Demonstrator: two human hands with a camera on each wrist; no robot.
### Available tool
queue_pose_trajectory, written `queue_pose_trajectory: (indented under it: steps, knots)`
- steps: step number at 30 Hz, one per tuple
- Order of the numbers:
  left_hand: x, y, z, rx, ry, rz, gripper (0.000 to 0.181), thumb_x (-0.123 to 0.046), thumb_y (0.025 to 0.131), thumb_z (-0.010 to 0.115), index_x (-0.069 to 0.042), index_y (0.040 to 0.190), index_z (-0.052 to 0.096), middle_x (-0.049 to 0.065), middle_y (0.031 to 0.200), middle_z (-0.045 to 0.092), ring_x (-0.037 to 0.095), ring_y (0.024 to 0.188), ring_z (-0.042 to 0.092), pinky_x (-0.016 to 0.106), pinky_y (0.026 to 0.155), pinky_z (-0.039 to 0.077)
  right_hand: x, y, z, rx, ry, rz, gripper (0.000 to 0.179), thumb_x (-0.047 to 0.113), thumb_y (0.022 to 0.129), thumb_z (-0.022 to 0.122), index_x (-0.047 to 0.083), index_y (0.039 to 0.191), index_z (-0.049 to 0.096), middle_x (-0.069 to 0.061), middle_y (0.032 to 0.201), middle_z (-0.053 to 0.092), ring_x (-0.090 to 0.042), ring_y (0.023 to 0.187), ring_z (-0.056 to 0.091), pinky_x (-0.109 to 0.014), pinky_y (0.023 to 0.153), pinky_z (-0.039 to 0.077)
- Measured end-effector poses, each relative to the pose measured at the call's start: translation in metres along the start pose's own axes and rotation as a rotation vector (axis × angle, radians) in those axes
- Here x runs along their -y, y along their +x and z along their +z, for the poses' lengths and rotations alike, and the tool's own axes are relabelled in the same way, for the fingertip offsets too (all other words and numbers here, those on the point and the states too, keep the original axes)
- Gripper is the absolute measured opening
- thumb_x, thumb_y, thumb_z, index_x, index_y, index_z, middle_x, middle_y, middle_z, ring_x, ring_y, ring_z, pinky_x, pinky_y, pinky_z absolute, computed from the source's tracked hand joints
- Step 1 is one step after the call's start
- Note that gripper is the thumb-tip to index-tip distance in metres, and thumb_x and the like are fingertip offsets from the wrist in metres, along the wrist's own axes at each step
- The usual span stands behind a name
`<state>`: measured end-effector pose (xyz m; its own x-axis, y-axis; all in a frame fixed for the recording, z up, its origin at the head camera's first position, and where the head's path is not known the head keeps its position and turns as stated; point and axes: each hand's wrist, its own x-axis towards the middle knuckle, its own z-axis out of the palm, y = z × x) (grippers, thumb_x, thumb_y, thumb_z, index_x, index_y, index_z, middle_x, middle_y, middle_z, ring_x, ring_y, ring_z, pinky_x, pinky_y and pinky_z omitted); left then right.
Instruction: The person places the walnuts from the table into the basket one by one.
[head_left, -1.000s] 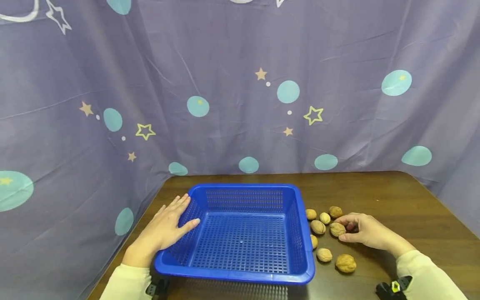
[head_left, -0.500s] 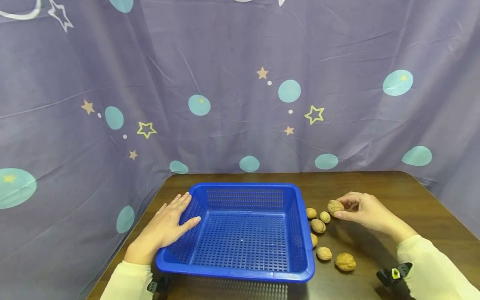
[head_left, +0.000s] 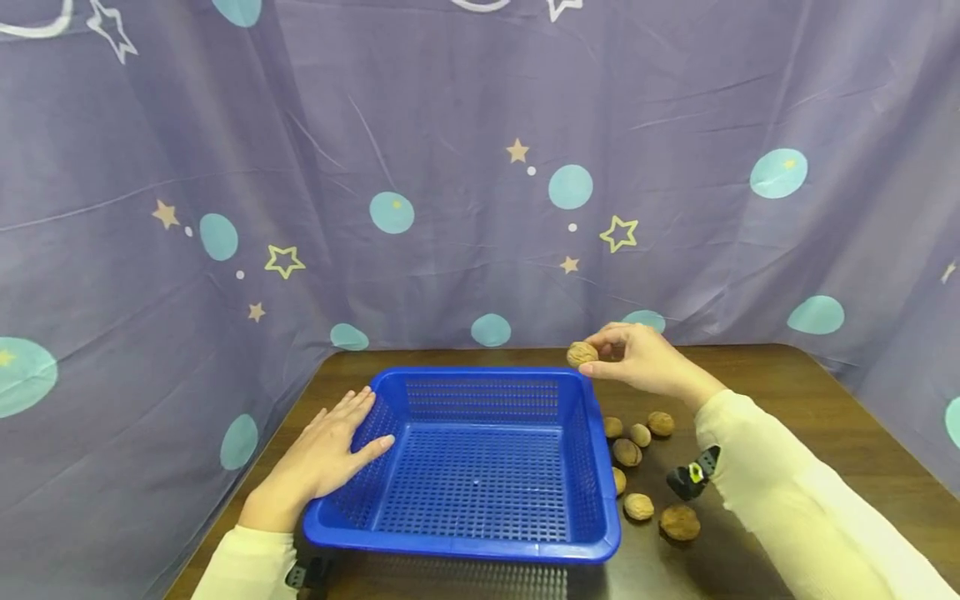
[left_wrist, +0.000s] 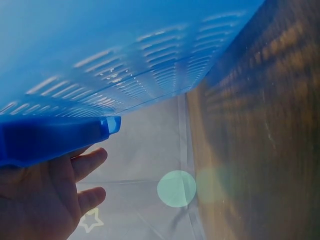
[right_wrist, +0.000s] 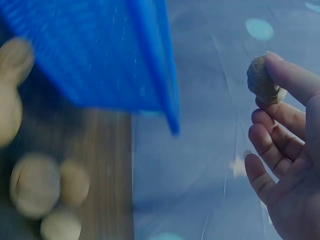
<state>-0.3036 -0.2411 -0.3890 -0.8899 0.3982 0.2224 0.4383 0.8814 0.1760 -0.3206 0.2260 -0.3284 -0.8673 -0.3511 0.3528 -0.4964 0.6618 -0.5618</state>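
A blue plastic basket (head_left: 461, 546) with slotted walls stands on the wooden table, and nothing lies on its visible floor. My left hand (head_left: 318, 454) rests on its left rim, fingers extended along the outside and thumb over the inner side. In the left wrist view the fingers (left_wrist: 90, 162) show beyond the rim. My right hand (head_left: 641, 358) pinches a walnut (head_left: 581, 354) between thumb and fingertips, raised near the basket's back right corner. The right wrist view shows the same walnut (right_wrist: 262, 80) at the fingertips, with the other fingers loosely bent.
Several walnuts (head_left: 627, 452) lie on the table along the basket's right side, one larger walnut (head_left: 680, 523) nearest the front. A purple-grey curtain (head_left: 450, 275) with stars and ovals hangs behind the table (head_left: 757, 392).
My right hand has lifted the walnut off the table and carried it up and left towards the basket's back right corner. The left hand and basket hold their place.
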Motion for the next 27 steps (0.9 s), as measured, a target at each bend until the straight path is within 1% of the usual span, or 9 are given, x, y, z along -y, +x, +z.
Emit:
queue_pose_trajectory:
  steps: [3,7,10,13,16,18,22,25,27]
  knots:
    - [0.000,-0.001,0.000,0.004,0.001,0.003,0.084,-0.064,0.092,0.045,-0.002,0.148,0.034,0.012,0.155,0.029,0.035,0.143,0.021,0.061,0.111,0.017,0.014,0.022,0.016,0.030,0.021,-0.033,0.039,0.045,0.079,0.077,0.018,0.107,0.073,0.007,0.092,0.066,-0.015,0.081,0.059,-0.032,0.072,0.051]
    - [0.001,-0.002,0.000,0.005,-0.001,-0.006,0.085,-0.065,0.092,0.044,-0.003,0.149,0.034,0.012,0.155,0.029,0.035,0.144,0.020,0.061,0.111,0.016,0.034,0.048,0.040,0.060,0.005,-0.082,0.036,0.044,0.077,0.079,0.020,0.104,0.075,0.011,0.089,0.066,-0.012,0.080,0.059,-0.030,0.071,0.050]
    - [0.000,-0.001,0.001,0.001,0.000,-0.010,0.085,-0.066,0.092,0.044,-0.004,0.149,0.034,0.011,0.156,0.029,0.034,0.144,0.020,0.061,0.111,0.016,0.049,0.063,0.057,0.101,0.016,-0.113,0.033,0.041,0.077,0.080,0.021,0.104,0.075,0.013,0.090,0.066,-0.009,0.083,0.060,-0.029,0.075,0.051]
    - [0.000,-0.001,0.001,0.000,0.002,-0.012,0.085,-0.066,0.092,0.044,-0.004,0.149,0.034,0.011,0.156,0.029,0.034,0.144,0.020,0.061,0.111,0.016,0.062,0.074,0.074,0.156,0.036,-0.111,0.033,0.040,0.077,0.080,0.023,0.105,0.075,0.015,0.093,0.066,-0.009,0.090,0.061,-0.028,0.081,0.051]
    - [0.000,-0.001,0.001,0.000,0.000,-0.017,0.085,-0.065,0.092,0.044,-0.004,0.149,0.034,0.011,0.156,0.029,0.034,0.144,0.020,0.061,0.111,0.016,0.074,0.082,0.091,0.202,0.044,-0.106,0.033,0.039,0.078,0.080,0.024,0.106,0.074,0.015,0.097,0.065,-0.011,0.097,0.062,-0.029,0.086,0.050]
    - [0.000,-0.001,0.001,0.000,0.007,-0.020,0.086,-0.068,0.091,0.042,-0.005,0.149,0.033,0.010,0.156,0.028,0.033,0.144,0.020,0.061,0.112,0.016,0.078,0.086,0.103,0.229,0.033,-0.112,0.033,0.039,0.078,0.080,0.024,0.107,0.074,0.017,0.097,0.065,-0.009,0.097,0.061,-0.028,0.087,0.049]
    - [0.001,0.000,0.002,-0.004,0.014,-0.017,0.085,-0.067,0.091,0.044,-0.006,0.149,0.033,0.010,0.156,0.028,0.033,0.144,0.020,0.061,0.112,0.017,0.077,0.087,0.127,0.297,0.014,-0.118,0.036,0.038,0.076,0.081,0.023,0.108,0.074,0.017,0.095,0.064,-0.012,0.094,0.060,-0.027,0.083,0.048]
    - [0.002,0.000,0.002,-0.007,0.015,-0.013,0.084,-0.065,0.091,0.046,-0.006,0.149,0.034,0.010,0.156,0.028,0.033,0.144,0.021,0.060,0.111,0.018,0.074,0.086,0.142,0.366,0.003,-0.084,0.038,0.039,0.075,0.082,0.023,0.109,0.075,0.017,0.094,0.063,-0.016,0.095,0.059,-0.027,0.080,0.049]
    - [0.003,0.000,0.001,-0.007,0.015,-0.011,0.084,-0.065,0.092,0.045,-0.005,0.149,0.033,0.009,0.156,0.028,0.033,0.144,0.020,0.060,0.112,0.018,0.073,0.085,0.149,0.404,-0.013,-0.058,0.038,0.039,0.075,0.082,0.023,0.109,0.075,0.017,0.093,0.063,-0.015,0.094,0.058,-0.026,0.078,0.049]
